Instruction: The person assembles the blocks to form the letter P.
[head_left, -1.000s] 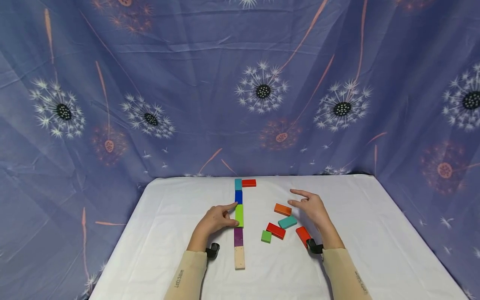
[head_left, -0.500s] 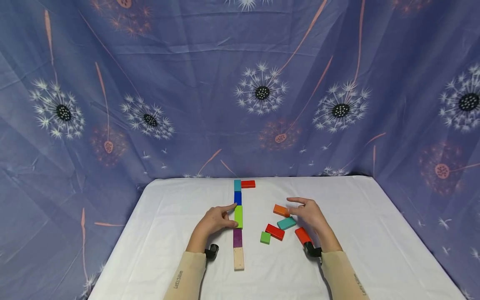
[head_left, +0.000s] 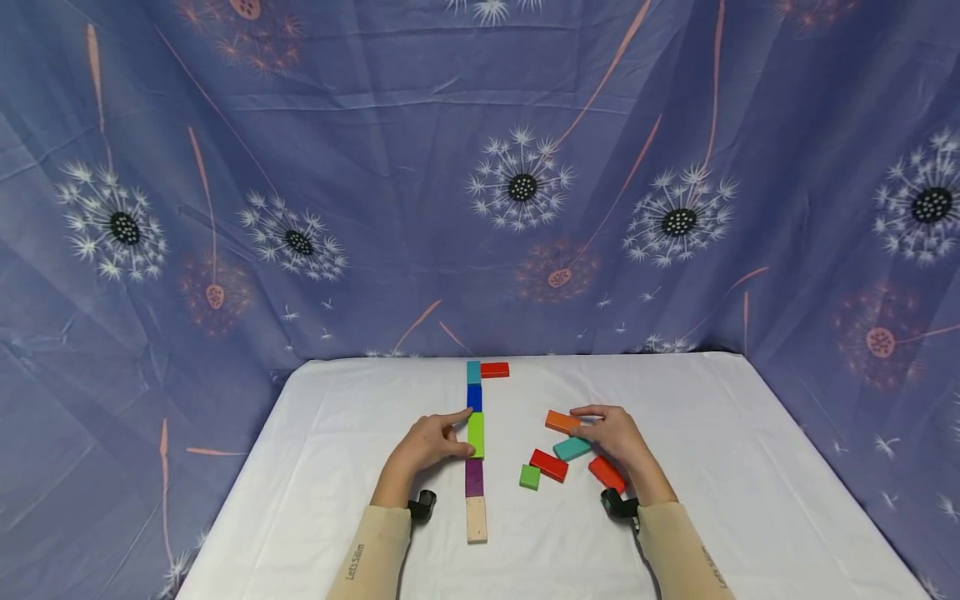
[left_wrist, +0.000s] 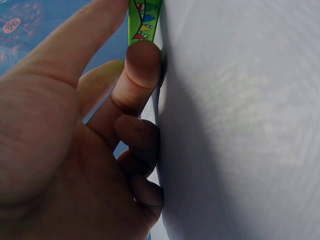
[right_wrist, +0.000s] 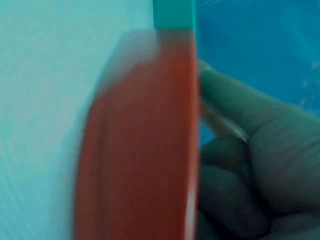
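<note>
A line of wooden blocks runs front to back in the head view. My left hand [head_left: 429, 440] pinches the light green block [head_left: 476, 435] in it, index finger at its far end and thumb at its near end. In the left wrist view, that green block [left_wrist: 144, 20] shows printed bunting beyond the fingers. My right hand [head_left: 617, 435] is at the right end of the orange block [head_left: 560, 421]. Its index finger and thumb lie on either side of that block, and a firm grip is not visible. Blurred and close, a red block [right_wrist: 145, 145] fills the right wrist view.
The line also holds light blue [head_left: 474, 372], dark blue [head_left: 475, 395], purple [head_left: 474, 478] and plain wood [head_left: 476, 520] blocks. A red block [head_left: 495, 370] touches its far end. Teal [head_left: 572, 448], red [head_left: 549, 466], small green [head_left: 529, 477] and another red block [head_left: 606, 473] lie loose on the white cloth.
My right hand has come down and to the left, onto the orange block, with thumb and index finger now around its end. The left hand stays on the light green block.
</note>
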